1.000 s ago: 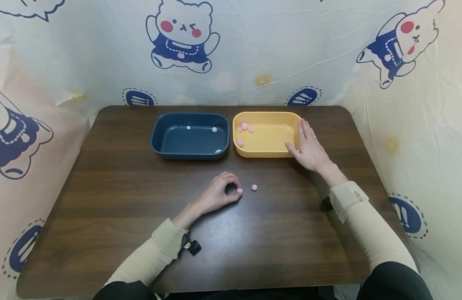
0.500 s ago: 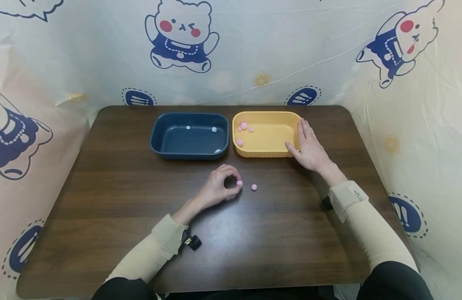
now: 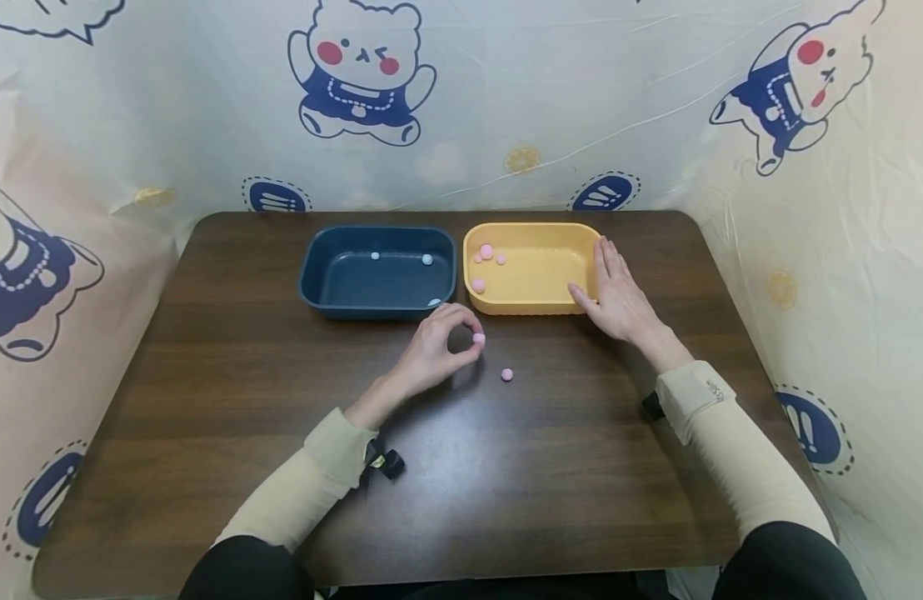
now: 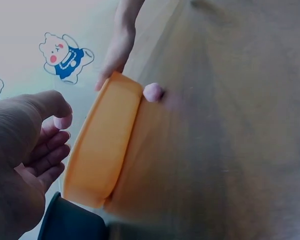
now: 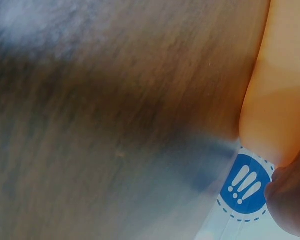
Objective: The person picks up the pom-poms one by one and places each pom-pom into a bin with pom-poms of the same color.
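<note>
My left hand [image 3: 435, 346] pinches a small pink ball [image 3: 479, 338] between thumb and index finger, above the table just in front of the gap between the two bins. In the left wrist view that same pink ball [image 4: 63, 121] shows at the fingertips, the other fingers bent below it. A second pink ball [image 3: 507, 375] lies on the table to the right of this hand. My right hand [image 3: 619, 296] rests against the right end of the yellow bin [image 3: 536, 308], fingers extended along its rim and thumb at the front edge. Several pink balls [image 3: 487, 251] lie in the bin's left part.
A dark blue bin [image 3: 375, 313] stands left of the yellow one, with a few pale blue balls [image 3: 427, 259] inside. Both bins are near the back edge of the brown wooden table [image 3: 229, 417]. A printed curtain [image 3: 476, 92] hangs behind and at both sides.
My left hand has lifted and moved away from me toward the bins, carrying the pinched pink ball. The right hand stays at the yellow bin, and the second pink ball has not moved.
</note>
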Available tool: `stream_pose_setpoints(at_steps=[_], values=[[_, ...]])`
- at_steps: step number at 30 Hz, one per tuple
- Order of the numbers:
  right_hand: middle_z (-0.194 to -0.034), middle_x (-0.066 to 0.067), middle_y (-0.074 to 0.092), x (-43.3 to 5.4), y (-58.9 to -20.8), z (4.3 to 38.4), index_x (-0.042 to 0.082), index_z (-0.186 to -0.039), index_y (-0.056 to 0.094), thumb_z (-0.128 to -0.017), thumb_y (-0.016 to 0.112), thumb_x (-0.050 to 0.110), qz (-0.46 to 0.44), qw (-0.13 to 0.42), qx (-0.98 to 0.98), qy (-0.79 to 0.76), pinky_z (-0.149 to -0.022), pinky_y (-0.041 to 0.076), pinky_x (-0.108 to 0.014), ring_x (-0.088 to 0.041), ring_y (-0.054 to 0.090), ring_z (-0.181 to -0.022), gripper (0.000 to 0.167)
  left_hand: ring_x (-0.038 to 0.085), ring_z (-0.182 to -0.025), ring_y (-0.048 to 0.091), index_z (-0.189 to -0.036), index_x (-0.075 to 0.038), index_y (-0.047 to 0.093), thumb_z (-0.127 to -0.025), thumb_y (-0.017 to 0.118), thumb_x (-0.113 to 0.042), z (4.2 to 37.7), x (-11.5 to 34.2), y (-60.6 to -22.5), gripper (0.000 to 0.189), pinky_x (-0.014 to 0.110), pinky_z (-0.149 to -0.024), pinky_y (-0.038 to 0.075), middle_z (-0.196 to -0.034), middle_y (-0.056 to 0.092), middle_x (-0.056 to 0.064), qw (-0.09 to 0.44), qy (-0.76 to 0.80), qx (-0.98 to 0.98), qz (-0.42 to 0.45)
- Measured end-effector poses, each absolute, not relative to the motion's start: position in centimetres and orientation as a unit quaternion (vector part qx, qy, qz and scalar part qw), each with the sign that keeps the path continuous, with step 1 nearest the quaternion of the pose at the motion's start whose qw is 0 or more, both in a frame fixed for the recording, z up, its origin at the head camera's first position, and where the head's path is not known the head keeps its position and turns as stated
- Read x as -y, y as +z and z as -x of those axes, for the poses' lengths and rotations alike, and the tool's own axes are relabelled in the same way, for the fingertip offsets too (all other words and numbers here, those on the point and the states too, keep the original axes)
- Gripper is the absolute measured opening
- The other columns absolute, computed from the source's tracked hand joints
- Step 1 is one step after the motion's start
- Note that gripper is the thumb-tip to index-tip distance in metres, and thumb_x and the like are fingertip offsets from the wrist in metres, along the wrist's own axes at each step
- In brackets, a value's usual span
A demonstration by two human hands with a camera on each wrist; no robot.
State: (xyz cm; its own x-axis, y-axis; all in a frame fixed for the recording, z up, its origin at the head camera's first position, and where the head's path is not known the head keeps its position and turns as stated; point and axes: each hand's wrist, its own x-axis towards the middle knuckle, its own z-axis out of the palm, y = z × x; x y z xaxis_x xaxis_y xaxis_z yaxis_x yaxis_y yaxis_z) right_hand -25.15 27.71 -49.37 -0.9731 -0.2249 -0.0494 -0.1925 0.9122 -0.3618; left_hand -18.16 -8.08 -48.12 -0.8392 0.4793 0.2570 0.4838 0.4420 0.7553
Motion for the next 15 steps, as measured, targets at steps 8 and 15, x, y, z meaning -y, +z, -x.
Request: stream_pose_setpoints(at_steps=[8,15], values=[[-0.185,-0.021,-0.01,-27.7,-49.3,25.2,0.0,-0.174,-0.009,-0.111,0.034,0.068,0.108,0.044,-0.977,-0.178,-0.142,0.007,-0.058,-0.039,-0.004,-0.174,0.102,0.025,-0.118,0.061,-0.112,-0.009,0.071,-0.097,0.082,-0.008,19.2,7.5,-47.8,0.019,0.047,-0.109,0.054,-0.117,0.072,0.007,-0.002,-0.446,0.843,0.301],[-0.185,-0.023,-0.007,-27.7,-49.2,25.1,0.0,-0.174,-0.009,-0.111,0.034,0.068,0.11,0.043,-0.977,-0.18,-0.141,0.008,-0.058,-0.04,-0.003,-0.174,0.102,0.029,-0.116,0.062,-0.11,-0.006,0.071,-0.096,0.082,-0.007,20.3,6.6,-47.5,0.018,0.052,-0.108,0.054,-0.111,0.071,0.01,0.02,-0.467,0.831,0.301]])
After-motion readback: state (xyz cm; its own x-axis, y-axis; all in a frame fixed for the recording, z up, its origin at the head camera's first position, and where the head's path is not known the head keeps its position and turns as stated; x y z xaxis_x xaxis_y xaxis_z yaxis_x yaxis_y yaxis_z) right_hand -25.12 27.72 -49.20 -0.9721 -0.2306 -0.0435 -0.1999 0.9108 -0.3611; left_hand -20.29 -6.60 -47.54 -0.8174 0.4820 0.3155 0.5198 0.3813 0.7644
